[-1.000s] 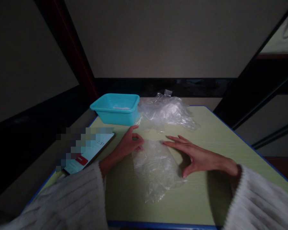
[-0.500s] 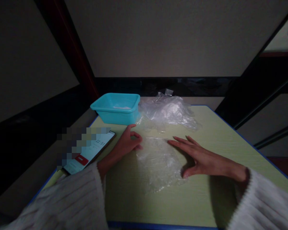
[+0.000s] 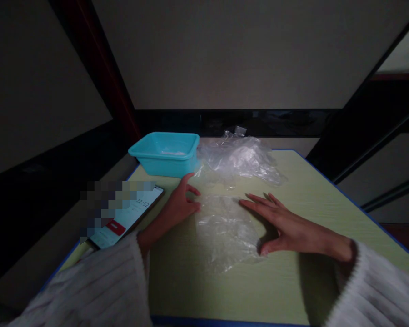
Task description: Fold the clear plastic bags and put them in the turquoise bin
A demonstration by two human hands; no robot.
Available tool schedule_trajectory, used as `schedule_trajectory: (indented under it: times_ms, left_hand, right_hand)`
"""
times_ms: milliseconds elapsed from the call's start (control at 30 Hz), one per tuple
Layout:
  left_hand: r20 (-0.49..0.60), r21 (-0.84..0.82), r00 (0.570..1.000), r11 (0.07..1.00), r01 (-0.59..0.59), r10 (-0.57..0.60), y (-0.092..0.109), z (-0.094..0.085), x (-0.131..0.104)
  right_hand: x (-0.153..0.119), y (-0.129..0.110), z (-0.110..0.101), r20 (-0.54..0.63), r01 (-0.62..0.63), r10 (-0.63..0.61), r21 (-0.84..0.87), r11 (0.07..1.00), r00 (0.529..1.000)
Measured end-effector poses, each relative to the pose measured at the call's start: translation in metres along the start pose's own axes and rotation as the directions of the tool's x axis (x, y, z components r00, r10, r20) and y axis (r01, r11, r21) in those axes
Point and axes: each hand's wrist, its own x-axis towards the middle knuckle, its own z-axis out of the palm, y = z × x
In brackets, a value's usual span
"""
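A clear plastic bag (image 3: pixel 228 236) lies spread and wrinkled on the pale green table (image 3: pixel 191 295), between my two hands. At its upper left edge is my left hand (image 3: pixel 182 204), fingers apart, with the fingertips close to or touching the film and nothing gripped. My right hand (image 3: pixel 279 222) is open on the other side; its thumb and fingertips rest along the bag's right edge. Beyond the bag, a heap of crumpled clear plastic bags (image 3: pixel 241 156) sits at the back of the table.
A turquoise basin (image 3: pixel 168 165) with something pale inside stands at the back left, beside the heap. A phone (image 3: pixel 132 211) with a lit screen lies left of my left forearm. A wall panel rises behind the table.
My left hand's thumb and fingers have shifted a little and spread slightly wider at the bag's edge. The bag's wrinkles differ slightly. My right hand has barely moved.
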Motion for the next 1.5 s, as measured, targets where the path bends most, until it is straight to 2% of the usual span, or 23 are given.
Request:
schedule_trajectory:
  times_ms: [200, 400, 500, 767, 833, 933, 1000, 1067, 1200, 1433, 1500]
  left_hand:
    - [-0.103, 0.059, 0.99, 0.994, -0.087, 0.093, -0.005, 0.006, 0.003]
    - [-0.134, 0.308, 0.971, 0.94, -0.149, 0.197, -0.002, 0.002, -0.001]
    - [-0.122, 0.362, 0.961, 0.912, -0.191, 0.249, -0.004, 0.004, -0.001]
    - [0.005, 0.394, 0.927, 0.852, -0.346, 0.374, -0.011, 0.013, -0.004]
    - [0.095, 0.442, 0.905, 0.797, -0.411, 0.415, -0.011, 0.015, -0.007]
    - [0.306, 0.507, 0.833, 0.662, -0.552, 0.461, -0.008, 0.019, -0.013]
    - [0.417, 0.525, 0.791, 0.592, -0.611, 0.447, -0.006, 0.021, -0.017]
    - [0.475, 0.545, 0.778, 0.557, -0.627, 0.411, -0.005, 0.022, -0.021]
    - [0.515, 0.575, 0.782, 0.535, -0.619, 0.351, -0.006, 0.023, -0.024]
    - [0.51, 0.59, 0.797, 0.543, -0.598, 0.323, -0.008, 0.023, -0.024]
    - [0.507, 0.566, 0.797, 0.57, -0.596, 0.33, -0.008, 0.022, -0.023]
  right_hand:
    - [0.002, -0.006, 0.001, -0.025, 0.006, -0.007, -0.059, 0.998, 1.0]
    - [0.002, -0.004, 0.003, -0.026, 0.085, -0.086, -0.045, 0.995, 0.996]
    - [0.002, -0.003, 0.003, -0.048, 0.124, -0.126, -0.049, 0.991, 0.991]
    - [0.004, -0.003, 0.003, -0.03, 0.134, -0.135, -0.052, 0.99, 0.99]
    - [0.004, -0.002, 0.003, -0.029, 0.132, -0.134, -0.062, 0.989, 0.991]
    - [0.005, -0.003, 0.004, -0.039, 0.119, -0.123, -0.087, 0.989, 0.992]
    - [0.006, -0.003, 0.004, -0.032, 0.103, -0.107, -0.108, 0.989, 0.994]
    - [0.007, -0.004, 0.004, -0.003, 0.077, -0.078, -0.124, 0.989, 0.997]
    - [0.007, -0.003, 0.006, 0.025, 0.051, -0.048, -0.124, 0.991, 0.999]
    - [0.006, 0.0, 0.007, -0.003, 0.079, -0.08, -0.113, 0.99, 0.997]
    - [0.005, -0.002, 0.003, -0.045, 0.105, -0.111, -0.123, 0.987, 0.993]
